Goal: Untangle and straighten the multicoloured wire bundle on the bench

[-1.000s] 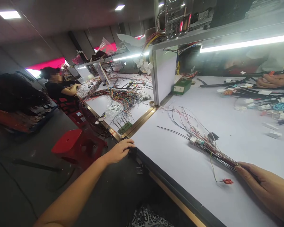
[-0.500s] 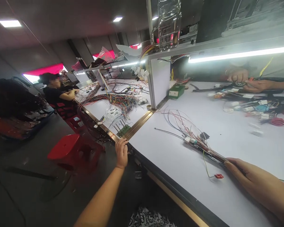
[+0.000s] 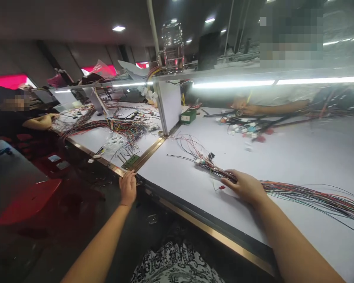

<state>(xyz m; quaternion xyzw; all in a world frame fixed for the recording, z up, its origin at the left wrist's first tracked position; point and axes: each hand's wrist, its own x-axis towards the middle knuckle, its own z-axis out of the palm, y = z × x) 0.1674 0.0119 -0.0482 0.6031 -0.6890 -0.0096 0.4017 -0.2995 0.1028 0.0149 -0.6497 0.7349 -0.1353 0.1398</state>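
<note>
My right hand lies on a long bundle of coloured wires stretched across the white table, fingers closed over it. Loose wire ends with small white connectors fan out to the left of that hand, and a small red connector lies just under it. My left hand rests on the table's front corner, at the brass strip between two tables, fingers curled on the edge.
Across the table another person's hands work on connectors and cables. A green box stands by the white divider. Wire piles cover the left table, where a seated person works. A red stool stands left.
The view has swung right and pulled back. My right hand has come further into view on the wire bundle. My left hand has shifted along the table edge to the corner.
</note>
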